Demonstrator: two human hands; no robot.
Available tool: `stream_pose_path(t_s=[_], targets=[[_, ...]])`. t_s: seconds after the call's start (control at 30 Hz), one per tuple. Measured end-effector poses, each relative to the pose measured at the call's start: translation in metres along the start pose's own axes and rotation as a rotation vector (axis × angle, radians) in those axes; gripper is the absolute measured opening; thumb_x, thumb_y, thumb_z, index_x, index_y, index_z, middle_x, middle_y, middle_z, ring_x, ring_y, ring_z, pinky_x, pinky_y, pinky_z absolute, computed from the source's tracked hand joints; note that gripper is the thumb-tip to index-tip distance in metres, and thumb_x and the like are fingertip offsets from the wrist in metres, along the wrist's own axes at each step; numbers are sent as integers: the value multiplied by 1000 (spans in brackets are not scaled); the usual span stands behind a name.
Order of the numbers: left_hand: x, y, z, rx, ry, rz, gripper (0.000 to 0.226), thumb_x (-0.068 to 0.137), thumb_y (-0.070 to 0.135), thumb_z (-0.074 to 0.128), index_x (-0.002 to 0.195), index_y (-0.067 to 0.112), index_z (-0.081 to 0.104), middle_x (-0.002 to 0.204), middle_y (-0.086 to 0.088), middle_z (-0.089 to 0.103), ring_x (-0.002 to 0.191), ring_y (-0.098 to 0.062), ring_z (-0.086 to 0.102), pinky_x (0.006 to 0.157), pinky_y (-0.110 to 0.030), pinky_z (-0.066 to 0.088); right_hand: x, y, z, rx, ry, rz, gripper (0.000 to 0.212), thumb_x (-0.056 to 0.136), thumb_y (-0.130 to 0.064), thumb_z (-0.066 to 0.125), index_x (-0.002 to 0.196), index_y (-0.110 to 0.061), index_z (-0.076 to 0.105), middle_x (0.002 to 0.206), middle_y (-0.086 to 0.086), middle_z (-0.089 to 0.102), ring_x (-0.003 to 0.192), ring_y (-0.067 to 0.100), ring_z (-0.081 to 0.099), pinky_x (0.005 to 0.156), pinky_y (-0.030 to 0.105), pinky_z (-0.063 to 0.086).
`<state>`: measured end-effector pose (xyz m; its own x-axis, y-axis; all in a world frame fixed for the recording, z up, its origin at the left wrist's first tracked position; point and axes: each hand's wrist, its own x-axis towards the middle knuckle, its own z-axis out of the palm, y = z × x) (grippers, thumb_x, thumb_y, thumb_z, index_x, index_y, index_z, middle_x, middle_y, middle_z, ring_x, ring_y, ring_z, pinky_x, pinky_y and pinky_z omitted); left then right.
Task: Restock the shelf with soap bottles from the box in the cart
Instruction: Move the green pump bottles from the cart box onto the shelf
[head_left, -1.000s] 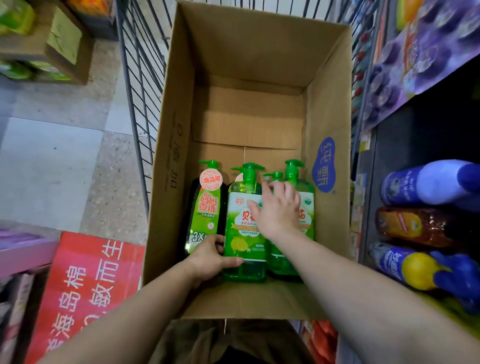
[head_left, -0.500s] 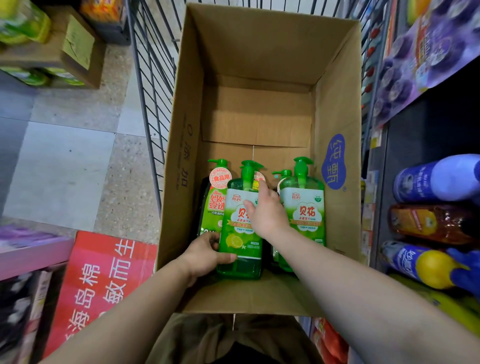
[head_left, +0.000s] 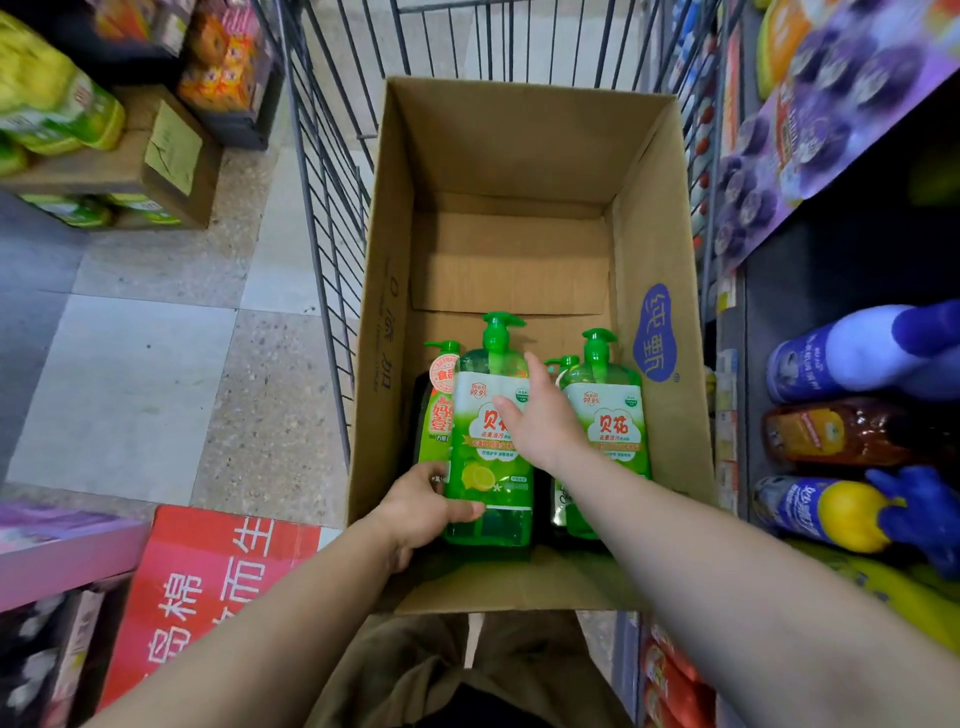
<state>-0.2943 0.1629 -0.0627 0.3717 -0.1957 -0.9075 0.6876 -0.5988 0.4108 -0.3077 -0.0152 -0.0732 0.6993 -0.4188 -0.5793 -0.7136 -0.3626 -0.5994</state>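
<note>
An open cardboard box (head_left: 498, 145) stands in the wire cart (head_left: 322, 182). Several green pump soap bottles stand at its near end. My left hand (head_left: 421, 512) grips the base of the middle bottle (head_left: 488, 467), which sits higher than the others. My right hand (head_left: 545, 421) holds that bottle's upper right side, thumb on the label. A matching bottle (head_left: 615, 415) stands to the right, partly behind my right arm. A slimmer green bottle (head_left: 436, 415) stands at the left. A further pump top (head_left: 563, 361) shows between them.
The shelf on the right holds lying blue-white bottles (head_left: 852, 353), an orange bottle (head_left: 841, 431) and a blue-yellow one (head_left: 826, 512). A red carton (head_left: 208, 587) and stacked boxes (head_left: 156, 166) stand on the floor to the left. The far half of the box shows bare cardboard.
The middle bottle has come up and forward out of the row, held by both hands. My right hand moved from the bottle tops to its upper right side.
</note>
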Motion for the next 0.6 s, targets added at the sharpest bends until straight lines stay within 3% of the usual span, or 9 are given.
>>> stream_pose_path(t_s=[0.1, 0.27, 0.37, 0.47, 0.6], targets=[[-10, 13, -6, 31, -40, 90, 70, 72, 6, 81, 132, 15, 45, 116, -5, 64, 103, -22, 65, 91, -39, 55, -13, -15, -15, -6, 109, -27, 71, 93, -38, 55, 150, -28, 15, 131, 9, 54, 116, 28, 54, 92, 38, 45], [-28, 38, -19, 117, -184, 284, 58, 74, 2, 78, 124, 16, 52, 106, -4, 67, 90, -16, 69, 68, -25, 56, -55, -41, -37, 23, 339, -11, 72, 93, -38, 55, 150, -29, 12, 138, 8, 50, 120, 30, 53, 92, 39, 44], [-45, 47, -24, 226, -265, 413, 56, 74, -1, 77, 121, 13, 52, 105, -10, 65, 79, -19, 69, 58, -29, 54, -94, -53, -42, 97, 530, -3, 73, 92, -34, 57, 151, -29, 13, 141, 7, 47, 123, 28, 50, 96, 39, 43], [-68, 52, -23, 311, -329, 545, 57, 72, -6, 77, 121, 9, 51, 104, -15, 66, 79, -19, 70, 58, -29, 55, -141, -60, -45, 127, 707, -5, 75, 90, -31, 60, 151, -27, 16, 141, 7, 48, 122, 28, 51, 97, 38, 42], [-105, 52, -2, 429, -454, 696, 59, 71, -6, 78, 119, 18, 53, 108, -11, 65, 88, -22, 69, 62, -27, 56, -210, -53, -51, 126, 989, -13, 76, 89, -25, 62, 151, -19, 19, 145, 10, 43, 129, 28, 44, 102, 35, 35]])
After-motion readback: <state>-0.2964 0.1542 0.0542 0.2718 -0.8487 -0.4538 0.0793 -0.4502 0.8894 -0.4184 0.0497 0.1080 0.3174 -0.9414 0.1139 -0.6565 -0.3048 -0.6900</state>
